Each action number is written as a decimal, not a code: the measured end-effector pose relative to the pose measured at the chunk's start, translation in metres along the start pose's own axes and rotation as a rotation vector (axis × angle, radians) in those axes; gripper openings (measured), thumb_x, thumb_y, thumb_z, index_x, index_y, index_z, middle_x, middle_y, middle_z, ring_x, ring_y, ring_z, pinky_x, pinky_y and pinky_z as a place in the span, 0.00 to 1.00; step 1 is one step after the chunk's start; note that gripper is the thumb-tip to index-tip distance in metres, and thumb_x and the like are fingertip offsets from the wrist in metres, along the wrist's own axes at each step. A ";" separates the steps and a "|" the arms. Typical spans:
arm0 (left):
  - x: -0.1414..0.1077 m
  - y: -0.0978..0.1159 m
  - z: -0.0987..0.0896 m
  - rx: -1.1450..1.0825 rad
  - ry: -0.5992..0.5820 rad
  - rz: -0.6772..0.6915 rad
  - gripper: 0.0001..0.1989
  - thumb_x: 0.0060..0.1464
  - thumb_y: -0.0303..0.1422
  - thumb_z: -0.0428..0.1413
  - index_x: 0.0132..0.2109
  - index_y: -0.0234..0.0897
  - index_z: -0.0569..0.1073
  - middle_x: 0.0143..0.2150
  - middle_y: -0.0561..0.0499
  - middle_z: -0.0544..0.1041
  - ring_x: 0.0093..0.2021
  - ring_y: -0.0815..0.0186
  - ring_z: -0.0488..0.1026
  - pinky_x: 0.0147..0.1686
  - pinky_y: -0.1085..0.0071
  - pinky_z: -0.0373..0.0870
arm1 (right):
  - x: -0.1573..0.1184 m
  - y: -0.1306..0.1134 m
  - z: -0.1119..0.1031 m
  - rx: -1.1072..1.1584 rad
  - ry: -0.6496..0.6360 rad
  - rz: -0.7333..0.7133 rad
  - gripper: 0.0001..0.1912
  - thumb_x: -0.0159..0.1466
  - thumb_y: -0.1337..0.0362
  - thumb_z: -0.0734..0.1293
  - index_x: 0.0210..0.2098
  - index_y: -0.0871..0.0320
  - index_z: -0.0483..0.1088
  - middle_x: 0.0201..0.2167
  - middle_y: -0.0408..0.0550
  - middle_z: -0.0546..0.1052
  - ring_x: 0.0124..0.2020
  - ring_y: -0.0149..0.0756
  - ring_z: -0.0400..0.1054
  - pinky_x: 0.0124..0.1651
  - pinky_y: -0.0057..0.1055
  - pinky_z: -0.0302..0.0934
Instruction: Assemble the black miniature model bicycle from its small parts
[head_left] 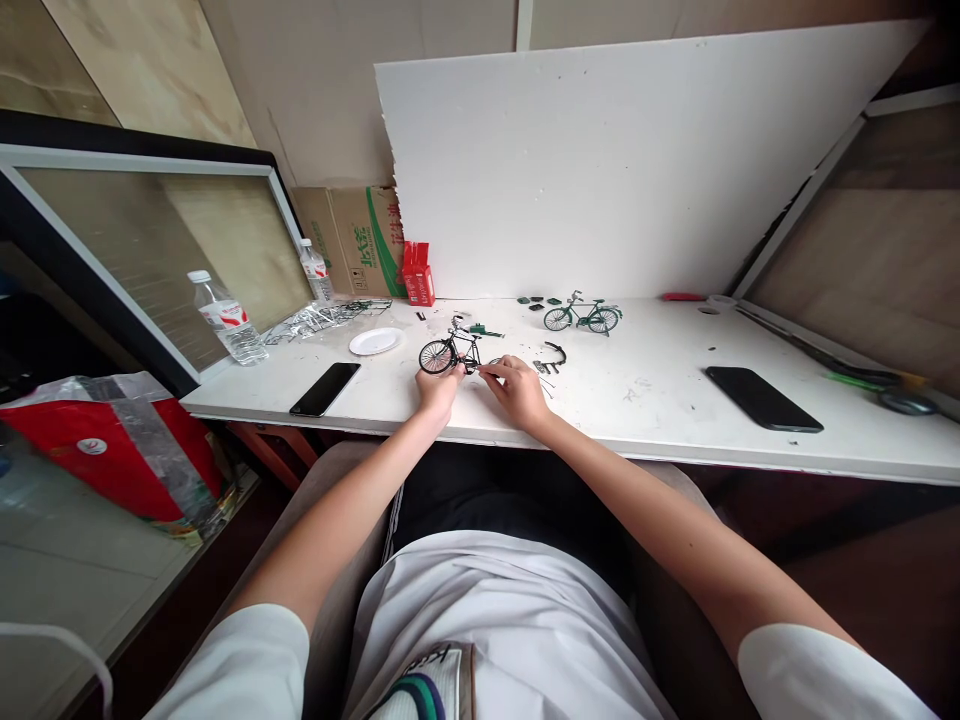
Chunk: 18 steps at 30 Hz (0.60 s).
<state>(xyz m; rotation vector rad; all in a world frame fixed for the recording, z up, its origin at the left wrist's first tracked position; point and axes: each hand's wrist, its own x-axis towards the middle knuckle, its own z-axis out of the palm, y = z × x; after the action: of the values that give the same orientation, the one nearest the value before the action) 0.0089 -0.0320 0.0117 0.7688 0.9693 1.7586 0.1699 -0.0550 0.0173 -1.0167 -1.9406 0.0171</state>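
A small black model bicycle [450, 350] stands on the white table, its front wheel to the left. My left hand [441, 388] is closed on the lower part of its frame. At the rear end of the frame, my right hand [517, 388] has its fingers pinched together; what they hold is too small to make out. A green part [478, 329] lies just behind the bicycle. Black curved pieces [555, 352] are to the right of my right hand. Farther back on the right stands a finished-looking green model bicycle [583, 317].
A phone [325, 389] and a white plate [376, 341] are on the left, near bottles [229, 318] and sprues [315, 320]. A red box [418, 275] stands behind. Another black phone [763, 398] lies on the right. A white board [600, 170] leans at the back.
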 end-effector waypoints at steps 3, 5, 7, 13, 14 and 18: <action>-0.001 0.001 0.000 0.005 0.004 -0.003 0.15 0.45 0.18 0.68 0.43 0.29 0.82 0.51 0.34 0.85 0.53 0.52 0.83 0.58 0.52 0.78 | 0.000 0.000 0.000 0.011 0.007 -0.008 0.16 0.76 0.58 0.64 0.48 0.56 0.84 0.34 0.52 0.77 0.36 0.42 0.71 0.37 0.37 0.62; -0.001 0.002 0.001 0.015 0.002 -0.008 0.15 0.45 0.18 0.68 0.43 0.29 0.81 0.50 0.34 0.85 0.53 0.52 0.83 0.58 0.52 0.78 | 0.000 0.001 0.000 0.018 0.008 -0.010 0.16 0.76 0.58 0.64 0.48 0.56 0.84 0.35 0.52 0.77 0.36 0.42 0.71 0.37 0.37 0.62; -0.002 0.003 0.001 0.024 -0.003 -0.014 0.16 0.44 0.18 0.68 0.43 0.29 0.81 0.50 0.35 0.85 0.53 0.52 0.83 0.59 0.52 0.78 | 0.000 0.001 0.000 0.025 0.002 -0.004 0.16 0.76 0.58 0.64 0.49 0.55 0.83 0.35 0.52 0.78 0.36 0.42 0.71 0.37 0.37 0.62; -0.002 0.004 0.000 0.020 -0.014 -0.013 0.17 0.43 0.19 0.69 0.43 0.28 0.81 0.50 0.34 0.85 0.53 0.52 0.83 0.59 0.51 0.77 | -0.001 -0.001 0.000 0.028 -0.001 0.019 0.15 0.75 0.58 0.65 0.48 0.55 0.83 0.34 0.52 0.78 0.37 0.43 0.72 0.37 0.37 0.62; -0.001 0.004 0.000 0.018 -0.016 -0.013 0.17 0.43 0.19 0.70 0.43 0.28 0.81 0.50 0.35 0.85 0.53 0.52 0.83 0.59 0.51 0.77 | 0.000 -0.001 0.000 0.028 0.004 0.030 0.14 0.75 0.58 0.65 0.47 0.55 0.83 0.34 0.52 0.78 0.37 0.43 0.72 0.37 0.37 0.62; -0.002 0.003 0.001 -0.012 -0.060 0.001 0.14 0.48 0.23 0.70 0.43 0.30 0.81 0.49 0.37 0.85 0.54 0.54 0.83 0.60 0.52 0.77 | 0.004 0.001 0.000 0.128 0.082 0.119 0.14 0.75 0.57 0.65 0.46 0.55 0.81 0.39 0.53 0.80 0.40 0.44 0.73 0.42 0.39 0.66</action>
<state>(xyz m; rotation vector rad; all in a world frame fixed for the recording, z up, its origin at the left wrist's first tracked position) 0.0097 -0.0343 0.0146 0.8097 0.9176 1.7309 0.1700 -0.0513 0.0200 -1.0303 -1.7797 0.1624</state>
